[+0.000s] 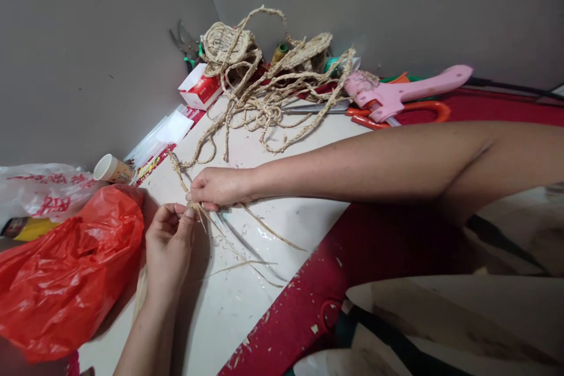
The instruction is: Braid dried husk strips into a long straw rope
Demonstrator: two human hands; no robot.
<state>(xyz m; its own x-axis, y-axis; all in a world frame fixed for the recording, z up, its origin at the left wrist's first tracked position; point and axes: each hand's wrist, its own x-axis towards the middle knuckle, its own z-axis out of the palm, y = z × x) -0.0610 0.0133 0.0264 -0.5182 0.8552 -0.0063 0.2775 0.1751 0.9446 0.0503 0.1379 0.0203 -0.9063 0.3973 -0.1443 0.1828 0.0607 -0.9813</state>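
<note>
My left hand (170,235) pinches the working end of a braided straw rope between thumb and forefinger. Close against it, my right hand (227,186) has its fingertips closed on the same spot. The braided straw rope (177,171) runs from my fingers up to a tangled heap. Loose straw strands (264,225) trail from my hands across the white tabletop. Exactly how the strands cross at my fingertips is too small to make out.
A coiled rope roll (227,44), pliers (185,44), a red-and-white box (200,88) and a pink glue gun (409,91) lie along the wall. A paper cup (113,169) and a red plastic bag (83,258) are at left. Scraps dot the red cloth (282,317).
</note>
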